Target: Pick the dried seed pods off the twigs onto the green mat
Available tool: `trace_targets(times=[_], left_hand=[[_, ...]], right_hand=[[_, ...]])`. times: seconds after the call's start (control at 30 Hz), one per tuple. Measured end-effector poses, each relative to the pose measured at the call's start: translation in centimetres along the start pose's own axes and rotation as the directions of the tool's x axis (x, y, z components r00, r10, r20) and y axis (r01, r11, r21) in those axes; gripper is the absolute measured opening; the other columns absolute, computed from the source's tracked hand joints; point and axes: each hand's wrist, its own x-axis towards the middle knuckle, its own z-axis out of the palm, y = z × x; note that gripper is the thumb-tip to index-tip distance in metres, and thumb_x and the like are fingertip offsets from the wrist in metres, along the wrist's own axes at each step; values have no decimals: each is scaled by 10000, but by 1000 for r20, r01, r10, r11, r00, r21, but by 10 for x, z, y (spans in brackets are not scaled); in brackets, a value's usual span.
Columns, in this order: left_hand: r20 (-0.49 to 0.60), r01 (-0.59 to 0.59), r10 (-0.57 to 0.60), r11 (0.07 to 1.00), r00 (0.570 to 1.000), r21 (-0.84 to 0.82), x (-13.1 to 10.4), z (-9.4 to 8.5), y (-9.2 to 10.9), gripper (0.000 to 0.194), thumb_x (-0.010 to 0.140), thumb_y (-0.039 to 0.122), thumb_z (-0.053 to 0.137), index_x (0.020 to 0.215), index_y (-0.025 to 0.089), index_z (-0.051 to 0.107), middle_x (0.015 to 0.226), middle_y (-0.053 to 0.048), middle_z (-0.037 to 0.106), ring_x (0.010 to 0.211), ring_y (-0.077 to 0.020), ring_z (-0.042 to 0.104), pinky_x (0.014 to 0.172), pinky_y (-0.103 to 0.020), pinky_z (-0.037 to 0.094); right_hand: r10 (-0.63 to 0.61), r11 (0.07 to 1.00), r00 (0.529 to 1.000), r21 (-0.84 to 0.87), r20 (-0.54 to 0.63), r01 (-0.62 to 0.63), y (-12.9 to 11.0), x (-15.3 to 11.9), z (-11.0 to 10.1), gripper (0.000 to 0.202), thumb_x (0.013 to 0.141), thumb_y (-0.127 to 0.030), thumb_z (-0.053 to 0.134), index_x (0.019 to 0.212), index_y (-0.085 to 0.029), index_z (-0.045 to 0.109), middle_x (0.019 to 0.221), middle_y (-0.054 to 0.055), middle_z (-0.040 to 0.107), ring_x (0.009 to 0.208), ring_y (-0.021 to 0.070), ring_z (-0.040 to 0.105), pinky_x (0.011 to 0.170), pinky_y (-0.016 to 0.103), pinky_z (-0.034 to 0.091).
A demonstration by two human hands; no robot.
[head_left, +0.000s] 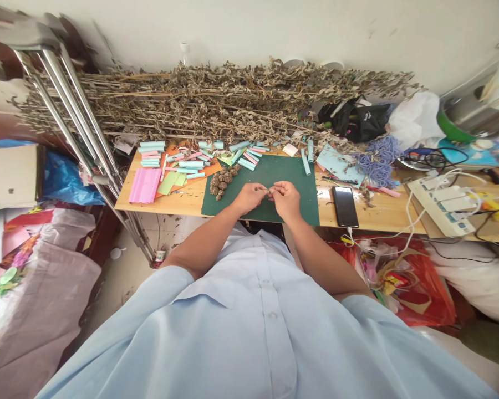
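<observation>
My left hand (251, 198) and my right hand (286, 200) meet over a dark green mat (260, 172). Both are closed, thumbs and fingertips pinched together around something small that I cannot make out. Left of my left hand, several brown balls of what looks like crumpled dried leaf (221, 183) lie in a heap on the mat. Behind the mat, rolled tubes of blue and pink paper (191, 164) are scattered, some with bits of green paper. Two more blue rolls (305, 161) rest near the mat's right side.
Long dried leafy stalks (233, 102) are piled along the wall. A phone (345, 206) on a cable lies right of the mat, with purple yarn (380, 159) and a power strip (443, 202) beyond. Metal crutches (83, 122) lean at the left. Pink paper (144, 185) lies near the table's left edge.
</observation>
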Motion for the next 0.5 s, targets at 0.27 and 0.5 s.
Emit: trace_targets(times=[0.27, 0.5], left_hand=[[71, 12, -10, 1000, 997, -27, -3, -2, 7, 109, 805, 267, 637, 817, 159, 637, 491, 56, 424, 407, -67, 351, 426, -198, 230], [58, 9, -12, 998, 998, 57, -4, -1, 9, 92, 783, 240, 604, 796, 160, 646, 476, 43, 446, 400, -76, 361, 427, -206, 228]], right_hand=[[-360, 840, 916, -365, 176, 400, -12, -8, -19, 245, 905, -279, 598, 1143, -224, 609, 1017, 73, 776, 922, 220, 750, 886, 405, 600], [-463, 660, 832, -508, 306, 554, -18, -8, -22, 207, 903, -195, 526, 1090, -212, 613, 1021, 111, 756, 963, 273, 724, 892, 440, 573]])
